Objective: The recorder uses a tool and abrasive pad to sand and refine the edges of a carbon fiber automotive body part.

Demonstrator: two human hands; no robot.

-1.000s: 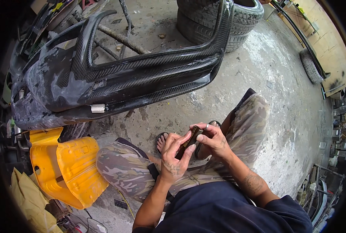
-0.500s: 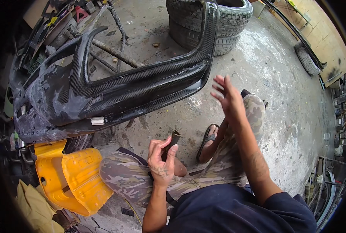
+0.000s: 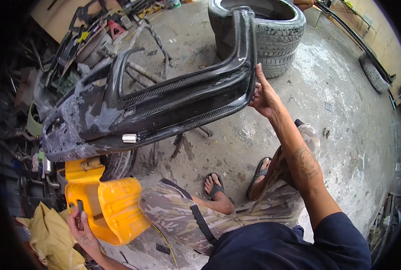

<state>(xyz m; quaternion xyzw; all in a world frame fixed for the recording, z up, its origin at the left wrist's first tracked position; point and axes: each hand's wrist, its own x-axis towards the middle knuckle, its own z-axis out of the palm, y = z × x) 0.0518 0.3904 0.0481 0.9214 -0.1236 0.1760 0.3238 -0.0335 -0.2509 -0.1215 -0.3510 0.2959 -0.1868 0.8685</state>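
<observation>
- Right hand (image 3: 264, 95): raised, fingers loosely spread, palm against the right end of the carbon-fibre bumper (image 3: 164, 105). Flat touch on the edge, not a wrapped grip as far as the view shows.
- Left hand (image 3: 81, 227): low at the left, fingers curled around a small dark tool (image 3: 80, 208), pinched upright, just beside the yellow plastic part (image 3: 106, 207). Touching it or not: cannot tell.
- Bumper: black weave, runs from lower left up to the right, right end turned upward in front of the stacked tyres (image 3: 268, 36). Left half is smeared with grey-white filler patches. Small white block (image 3: 129, 137) sits on its lower edge.
- Bumper's left end sits above another tyre (image 3: 119, 164); the actual contact is hidden from view.
- Yellow part: moulded shell, stands on the floor under the bumper's left end, next to the person's left knee.
- Person sits low, camouflage trousers (image 3: 178, 211), dark blue shirt, flip-flops (image 3: 214, 184) on both feet, feet on the concrete floor (image 3: 344, 112).
- Floor: grey concrete, stained white in patches.
- Top left: pile of metal frames and scrap (image 3: 88, 40), too cluttered to sort out.
- Lower left: yellowish cloth (image 3: 52, 238) just beside the left hand.
- Far right: another tyre (image 3: 373, 74) leaning near the wall.
</observation>
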